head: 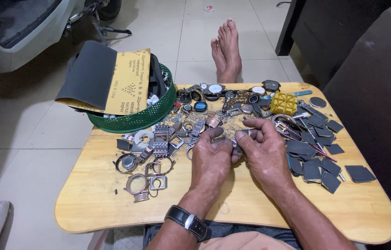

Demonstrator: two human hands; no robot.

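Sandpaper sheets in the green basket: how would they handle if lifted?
Likely floppy: the sandpaper sheets already bend over the rim of the green basket. Probably light, being thin. The dark grit face should grip fingers, not slip.

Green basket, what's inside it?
The green basket holds sandpaper sheets, one grey side up and one yellow backing up, sticking out over its rim, plus dark straps behind. The sheets cover whatever lies at the bottom.

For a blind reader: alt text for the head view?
Both hands, left hand and right hand, pinch a small metal watch part over a wooden lap table strewn with watch cases, bands and dark sandpaper squares; a green basket holds sandpaper sheets.
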